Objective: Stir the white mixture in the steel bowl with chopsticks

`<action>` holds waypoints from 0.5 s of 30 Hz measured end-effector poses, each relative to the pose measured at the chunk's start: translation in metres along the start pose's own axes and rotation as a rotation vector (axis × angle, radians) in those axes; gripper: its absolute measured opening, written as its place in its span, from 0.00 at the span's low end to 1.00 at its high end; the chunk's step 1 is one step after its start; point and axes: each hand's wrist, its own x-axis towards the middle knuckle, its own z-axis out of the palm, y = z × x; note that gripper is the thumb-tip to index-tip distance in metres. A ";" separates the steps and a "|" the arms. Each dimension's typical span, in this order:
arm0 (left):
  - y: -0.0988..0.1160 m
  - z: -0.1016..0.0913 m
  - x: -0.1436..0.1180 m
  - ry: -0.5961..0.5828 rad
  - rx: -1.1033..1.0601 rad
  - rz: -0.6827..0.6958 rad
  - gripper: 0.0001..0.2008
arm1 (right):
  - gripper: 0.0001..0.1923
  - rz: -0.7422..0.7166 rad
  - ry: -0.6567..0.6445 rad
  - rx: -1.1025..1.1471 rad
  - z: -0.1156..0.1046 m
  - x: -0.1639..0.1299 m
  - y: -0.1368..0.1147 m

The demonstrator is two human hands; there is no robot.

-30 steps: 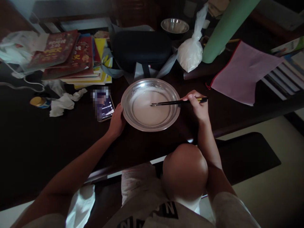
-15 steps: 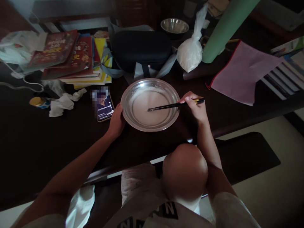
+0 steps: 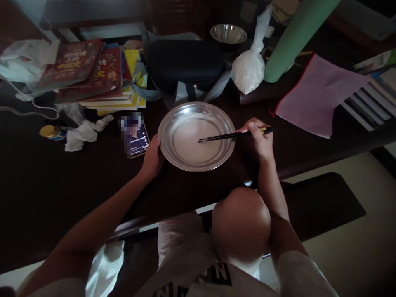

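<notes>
A shallow steel basin (image 3: 185,110) holding a whitish liquid stands on the dark table (image 3: 62,181). My left hand (image 3: 152,156) grips the basin's left rim. My right hand (image 3: 259,138) is closed on a pair of dark chopsticks (image 3: 230,135) at the basin's right side, and their tips dip into the liquid near the middle.
A phone (image 3: 136,136) lies left of the basin, with crumpled tissue (image 3: 82,134) and a small jar (image 3: 51,132) further left. Behind are stacked books (image 3: 89,74), a black case (image 3: 184,62), a white powder bag (image 3: 249,68), a small steel bowl (image 3: 228,34), a green roll (image 3: 293,39) and a pink pouch (image 3: 318,93).
The chopstick tips have swept left and toward me in the liquid, then back right. My left hand has stayed on the rim.
</notes>
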 end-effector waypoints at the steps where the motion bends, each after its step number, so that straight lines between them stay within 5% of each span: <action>1: 0.000 -0.002 0.000 -0.006 0.043 0.035 0.17 | 0.24 0.000 -0.018 0.006 0.000 0.000 0.000; 15: -0.002 -0.003 0.001 -0.011 0.050 0.031 0.17 | 0.24 -0.015 -0.065 -0.033 0.001 0.001 -0.001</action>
